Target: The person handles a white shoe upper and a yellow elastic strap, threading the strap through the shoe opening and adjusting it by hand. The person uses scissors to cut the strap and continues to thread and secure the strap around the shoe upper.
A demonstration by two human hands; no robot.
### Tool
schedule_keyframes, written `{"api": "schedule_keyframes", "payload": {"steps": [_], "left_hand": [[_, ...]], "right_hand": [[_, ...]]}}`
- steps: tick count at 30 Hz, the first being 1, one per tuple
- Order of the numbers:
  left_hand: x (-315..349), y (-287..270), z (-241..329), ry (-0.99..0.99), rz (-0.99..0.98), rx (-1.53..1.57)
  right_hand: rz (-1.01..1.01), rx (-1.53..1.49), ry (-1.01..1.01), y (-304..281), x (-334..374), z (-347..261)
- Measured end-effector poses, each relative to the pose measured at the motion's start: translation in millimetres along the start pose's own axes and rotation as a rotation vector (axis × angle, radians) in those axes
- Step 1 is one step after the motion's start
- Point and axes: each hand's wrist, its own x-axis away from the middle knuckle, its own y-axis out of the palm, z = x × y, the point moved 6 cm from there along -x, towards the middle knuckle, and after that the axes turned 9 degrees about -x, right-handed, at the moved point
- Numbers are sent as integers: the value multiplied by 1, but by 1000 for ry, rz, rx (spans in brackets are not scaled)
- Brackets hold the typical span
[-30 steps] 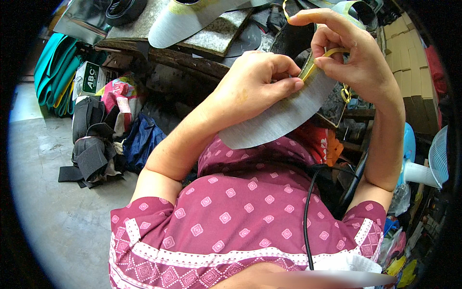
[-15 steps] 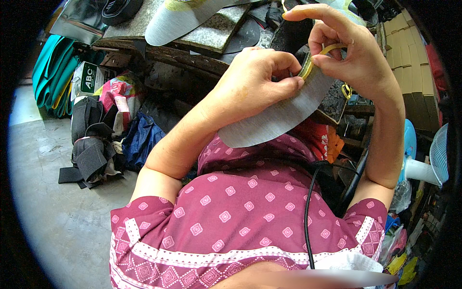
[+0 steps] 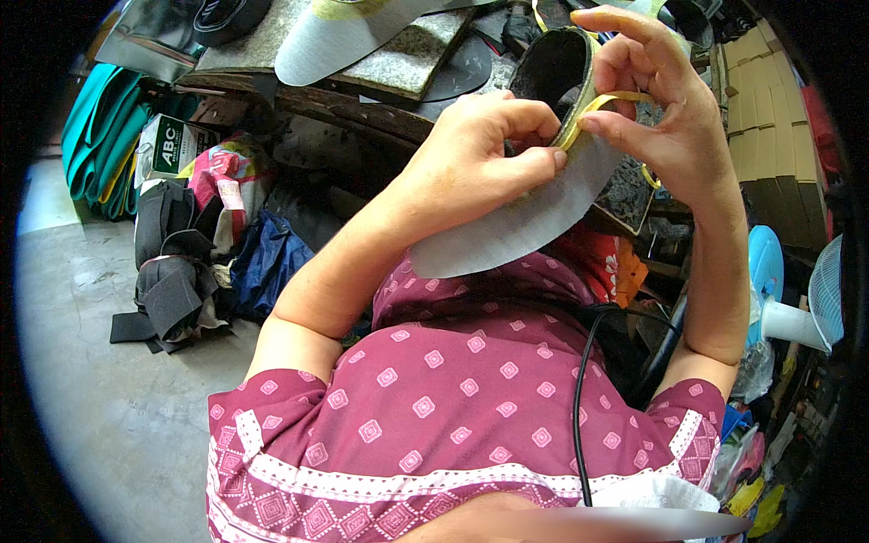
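A light grey sole-shaped piece [image 3: 516, 231] hangs tilted in front of my chest. A black band [image 3: 588, 77] arches from its far part, like the upper of a slipper. My left hand [image 3: 480, 158] is closed on the sole's near edge beside the band, thumb on top and fingers curled inside. Along the band's foot runs a narrow yellow strip [image 3: 625, 96], looping up into my right hand [image 3: 674, 118]. That hand pinches the strip, its thumb tip pressing near the sole, index finger raised and bent. My left fingertips are partly hidden.
On the bench ahead lies another grey sole [image 3: 339, 54] over a speckled slab [image 3: 407, 63]. Black scraps [image 3: 172, 303], a box [image 3: 172, 145] and teal cloth [image 3: 100, 136] stand at the left. A fan [image 3: 797, 303] is at the right; a black cable [image 3: 579, 407] crosses my front.
The band has turned so its opening now shows more. My right hand has shifted slightly to the right and down, and the strip's loop stands wider. The left hand stays nearly in place.
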Motion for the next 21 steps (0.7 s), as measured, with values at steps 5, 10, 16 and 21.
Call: {"api": "schedule_keyframes", "payload": {"steps": [5, 10, 16, 21], "left_hand": [[2, 4, -3, -199, -28, -71], [-2, -2, 12, 118, 144, -358], [12, 11, -11, -161, -33, -2], [11, 16, -15, -97, 84, 175]], "right_hand": [[-21, 76, -39, 4, 6, 6], [-109, -17, 10, 4, 10, 5], [-146, 68, 159, -11, 21, -3], [-178, 77, 125, -7, 23, -2]]}}
